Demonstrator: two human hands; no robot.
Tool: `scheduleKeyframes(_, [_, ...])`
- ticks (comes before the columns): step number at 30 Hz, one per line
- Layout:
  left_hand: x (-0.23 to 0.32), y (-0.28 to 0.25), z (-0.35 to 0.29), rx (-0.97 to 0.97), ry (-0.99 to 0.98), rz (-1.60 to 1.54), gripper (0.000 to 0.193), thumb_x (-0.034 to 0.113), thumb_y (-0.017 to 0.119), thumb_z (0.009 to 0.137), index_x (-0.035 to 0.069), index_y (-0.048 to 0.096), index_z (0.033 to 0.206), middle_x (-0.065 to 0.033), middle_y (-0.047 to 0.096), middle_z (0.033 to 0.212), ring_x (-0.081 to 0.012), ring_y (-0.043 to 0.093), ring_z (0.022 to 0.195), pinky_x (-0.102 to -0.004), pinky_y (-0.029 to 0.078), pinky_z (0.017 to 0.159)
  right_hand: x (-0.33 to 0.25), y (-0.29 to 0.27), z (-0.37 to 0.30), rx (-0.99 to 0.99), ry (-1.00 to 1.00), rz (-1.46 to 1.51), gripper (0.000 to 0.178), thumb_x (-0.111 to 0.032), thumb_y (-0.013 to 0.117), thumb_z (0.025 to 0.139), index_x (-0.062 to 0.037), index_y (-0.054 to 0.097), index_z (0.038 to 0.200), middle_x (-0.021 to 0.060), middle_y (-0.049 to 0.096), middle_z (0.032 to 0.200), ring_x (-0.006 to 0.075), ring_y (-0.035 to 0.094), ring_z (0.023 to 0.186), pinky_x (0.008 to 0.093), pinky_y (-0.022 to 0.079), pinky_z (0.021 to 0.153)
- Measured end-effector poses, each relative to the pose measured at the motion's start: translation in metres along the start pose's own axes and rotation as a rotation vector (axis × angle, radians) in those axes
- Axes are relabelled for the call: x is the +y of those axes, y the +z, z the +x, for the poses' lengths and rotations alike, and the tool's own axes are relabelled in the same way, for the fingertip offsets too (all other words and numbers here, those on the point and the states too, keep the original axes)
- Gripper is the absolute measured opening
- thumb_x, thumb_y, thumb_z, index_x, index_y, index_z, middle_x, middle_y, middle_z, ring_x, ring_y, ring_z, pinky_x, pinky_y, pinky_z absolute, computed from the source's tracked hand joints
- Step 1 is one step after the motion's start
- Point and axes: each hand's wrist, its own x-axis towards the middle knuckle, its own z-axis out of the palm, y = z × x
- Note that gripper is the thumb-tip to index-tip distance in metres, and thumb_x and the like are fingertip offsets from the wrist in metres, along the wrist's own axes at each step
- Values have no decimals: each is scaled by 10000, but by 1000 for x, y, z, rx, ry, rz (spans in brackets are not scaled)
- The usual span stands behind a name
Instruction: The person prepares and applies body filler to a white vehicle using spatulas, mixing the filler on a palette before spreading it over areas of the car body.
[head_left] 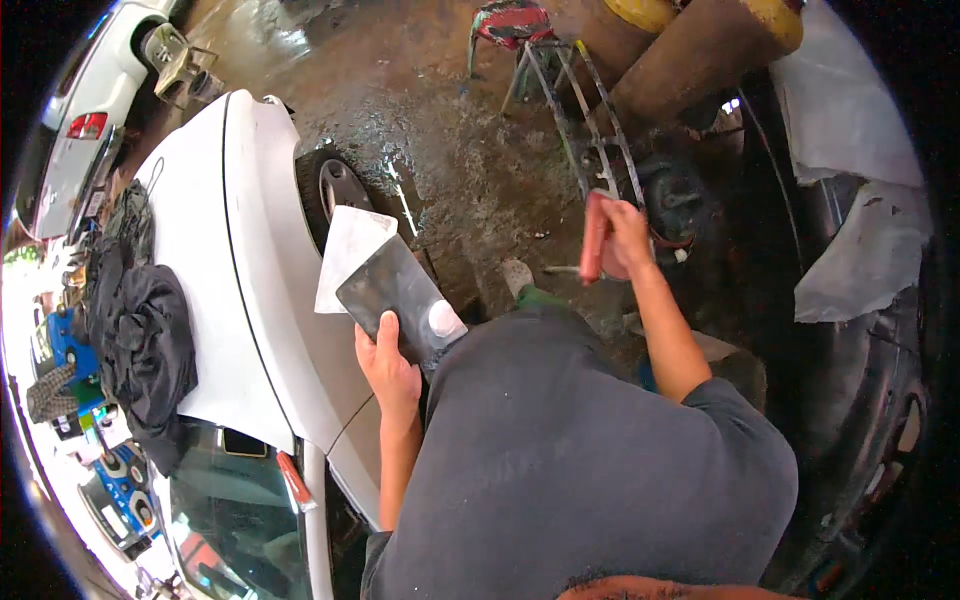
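My left hand grips a dark grey flat board by its near edge, thumb on top. A small round white blob, like putty, sits on the board's right end. Partly covered by the board, a white flat sheet shows beyond it; whether I hold it too I cannot tell. Out to the right, my right hand is closed around a long red object, tube-like or a spreader seen edge on. The two hands are well apart.
At left stands a white car with a black cloth on its hood and a red tube-like item by the windscreen. Ahead are a metal ladder-like frame, a red stool and large cylinders. A dark car body lies right.
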Motion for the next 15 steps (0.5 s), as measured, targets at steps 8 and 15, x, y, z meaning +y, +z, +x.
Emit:
scheduleKeyframes(8, [-3, -8, -8, 63, 72, -107, 373, 85, 546, 988, -17, 485, 1341, -102, 606, 1255, -201, 595, 1134, -350, 462, 991, -92, 154, -68, -535, 103, 164, 130, -189, 600, 982, -61, 579, 994, 49, 648, 851, 126, 638, 742, 277, 553, 621])
scheduleKeyframes(15, [2, -3, -26, 180, 126, -199, 375, 91, 544, 990, -15, 478, 1344, -102, 608, 1257, -207, 597, 1134, -359, 470, 989, -153, 187, -98, -644, 377, 263, 178, -219, 509, 1020, -69, 527, 1115, 173, 656, 955, 256, 687, 786, 396, 606, 673])
